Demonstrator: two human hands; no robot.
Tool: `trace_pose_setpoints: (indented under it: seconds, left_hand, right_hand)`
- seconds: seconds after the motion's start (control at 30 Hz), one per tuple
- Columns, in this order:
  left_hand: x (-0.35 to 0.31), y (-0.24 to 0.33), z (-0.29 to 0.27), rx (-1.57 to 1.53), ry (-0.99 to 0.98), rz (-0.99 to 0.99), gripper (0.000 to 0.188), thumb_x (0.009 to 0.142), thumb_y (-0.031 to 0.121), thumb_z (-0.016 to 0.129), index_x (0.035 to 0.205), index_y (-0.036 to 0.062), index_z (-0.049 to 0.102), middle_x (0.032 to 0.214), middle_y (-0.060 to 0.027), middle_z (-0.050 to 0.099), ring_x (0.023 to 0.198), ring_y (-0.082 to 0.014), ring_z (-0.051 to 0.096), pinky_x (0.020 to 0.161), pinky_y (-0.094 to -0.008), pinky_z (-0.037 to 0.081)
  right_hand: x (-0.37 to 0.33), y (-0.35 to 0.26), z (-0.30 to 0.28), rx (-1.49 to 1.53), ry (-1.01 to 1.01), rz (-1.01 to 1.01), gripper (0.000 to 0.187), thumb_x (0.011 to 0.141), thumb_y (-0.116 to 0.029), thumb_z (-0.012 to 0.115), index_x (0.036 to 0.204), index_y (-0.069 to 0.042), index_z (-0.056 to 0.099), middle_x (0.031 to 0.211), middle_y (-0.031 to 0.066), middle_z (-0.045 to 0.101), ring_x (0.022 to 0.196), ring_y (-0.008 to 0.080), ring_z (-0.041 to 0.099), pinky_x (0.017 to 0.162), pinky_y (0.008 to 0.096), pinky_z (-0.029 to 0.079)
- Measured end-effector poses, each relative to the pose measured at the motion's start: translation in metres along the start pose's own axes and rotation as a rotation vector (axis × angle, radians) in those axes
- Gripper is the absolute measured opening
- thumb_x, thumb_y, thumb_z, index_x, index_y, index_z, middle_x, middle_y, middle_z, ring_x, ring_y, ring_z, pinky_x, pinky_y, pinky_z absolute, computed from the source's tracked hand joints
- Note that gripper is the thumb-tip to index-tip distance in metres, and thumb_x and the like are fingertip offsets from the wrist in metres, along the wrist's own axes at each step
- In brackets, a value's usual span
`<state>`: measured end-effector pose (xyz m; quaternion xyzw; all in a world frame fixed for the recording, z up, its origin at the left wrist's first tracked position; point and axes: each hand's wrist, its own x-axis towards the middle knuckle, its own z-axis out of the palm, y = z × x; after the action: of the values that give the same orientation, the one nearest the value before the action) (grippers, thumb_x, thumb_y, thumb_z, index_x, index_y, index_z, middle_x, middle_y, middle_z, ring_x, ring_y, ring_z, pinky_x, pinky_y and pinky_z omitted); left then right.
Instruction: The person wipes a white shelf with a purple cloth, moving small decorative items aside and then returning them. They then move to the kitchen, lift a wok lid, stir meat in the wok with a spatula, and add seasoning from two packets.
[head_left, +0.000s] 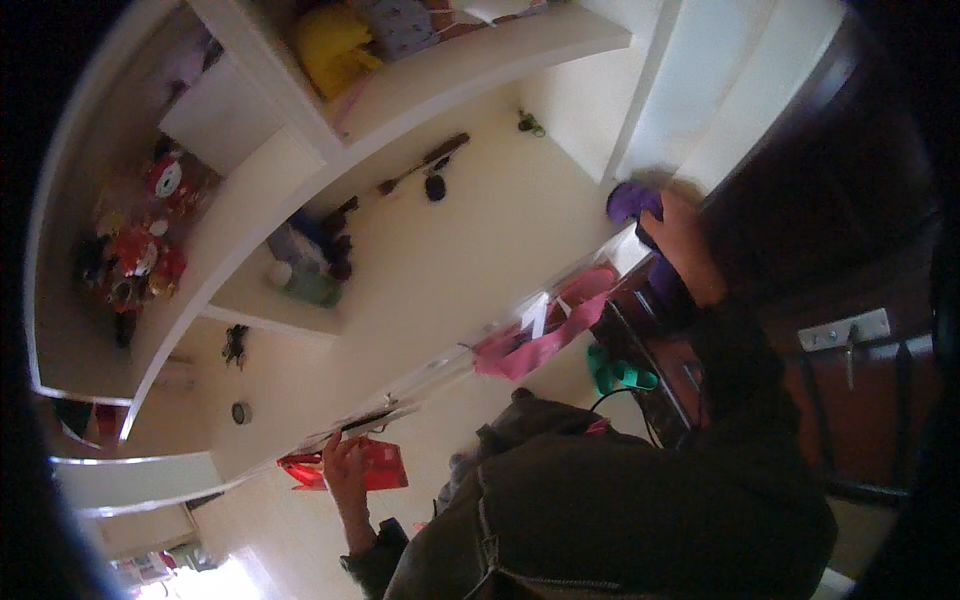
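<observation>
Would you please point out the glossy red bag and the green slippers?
Glossy red bag point(387, 467), head view: right part of its side.
Green slippers point(634, 376), head view: middle of the right-hand slipper.

Home interior: shown by a white shelf unit point(480, 82), with red ornaments point(150, 225) kept in its left compartment and small odds and ends point(435, 188) spread lower down. A pink bag point(545, 348) and a red bag point(386, 466) are seen at its front edge; green slippers point(628, 374) are seen before it, a dark panelled door point(865, 250) to its right.
</observation>
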<state>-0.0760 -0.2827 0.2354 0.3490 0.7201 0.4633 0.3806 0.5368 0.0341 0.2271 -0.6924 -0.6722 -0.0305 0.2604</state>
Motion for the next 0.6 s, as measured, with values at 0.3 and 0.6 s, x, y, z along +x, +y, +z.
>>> trace_pose_setpoints:
  seconds: [0.3,0.6]
  left_hand:
    - [-0.075,-0.016,-0.047,0.061,0.217,-0.131,0.051,0.102,0.011,0.063,0.15,0.0048,0.047,0.127,-0.0137,0.068,0.103,-0.0194,0.071,0.085,-0.0323,0.059]
    - [-0.161,-0.089,-0.123,-0.076,0.441,-0.19,0.052,0.1,0.007,0.06,0.15,0.006,0.046,0.131,-0.0162,0.066,0.102,-0.0205,0.071,0.086,-0.0349,0.059]
  right_hand:
    - [0.015,-0.043,0.094,-0.195,-0.234,0.142,0.063,0.084,-0.042,0.076,0.13,-0.003,0.056,0.12,0.0345,0.06,0.098,0.0506,0.068,0.083,0.0555,0.06]
    - [-0.088,-0.227,0.127,-0.051,-0.413,-0.288,0.061,0.084,-0.036,0.076,0.13,-0.005,0.052,0.117,0.0351,0.055,0.097,0.0546,0.066,0.083,0.0576,0.058]
